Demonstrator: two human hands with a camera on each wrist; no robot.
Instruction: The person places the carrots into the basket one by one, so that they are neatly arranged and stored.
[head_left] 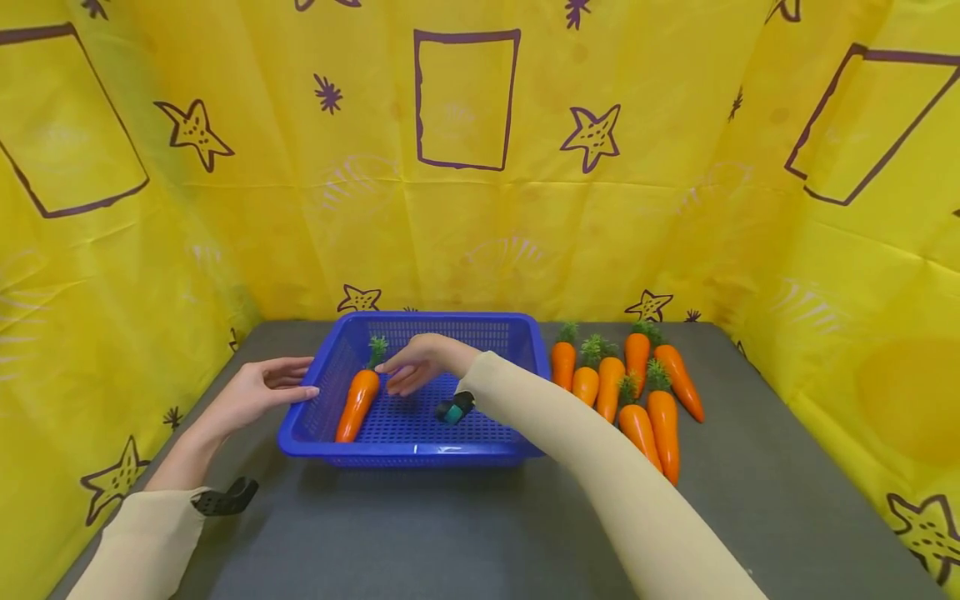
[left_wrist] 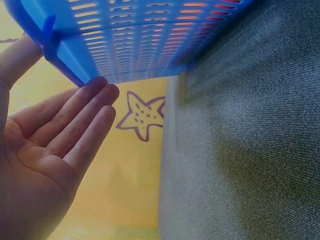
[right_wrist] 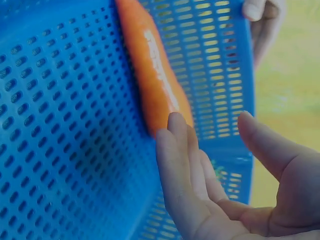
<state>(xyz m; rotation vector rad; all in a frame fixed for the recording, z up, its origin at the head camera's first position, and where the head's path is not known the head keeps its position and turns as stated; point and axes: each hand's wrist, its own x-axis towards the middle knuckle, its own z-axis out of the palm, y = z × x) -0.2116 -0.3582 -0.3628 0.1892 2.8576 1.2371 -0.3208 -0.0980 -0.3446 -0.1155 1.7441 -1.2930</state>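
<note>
A blue plastic basket (head_left: 420, 450) with slotted walls stands on the grey table. Inside it, along the left wall, lies a shiny orange carrot (head_left: 357, 406) with a green leafy top. My left hand (head_left: 258, 396) pinches the basket's left rim, thumb over the edge and fingertips against the outside, as the left wrist view shows. Over the basket floor, just right of the carrot's leafy end, is my right hand (head_left: 420, 360). Its thumb and fingers are spread apart with nothing between them; in the right wrist view the fingertips (right_wrist: 176, 122) overlap the carrot's thick end.
Several more carrots (head_left: 663, 429) with green tops lie grouped on the table right of the basket, some close to its right wall. Yellow cloth (head_left: 480, 242) with drawn stars surrounds the grey table (head_left: 420, 533) at the back and both sides.
</note>
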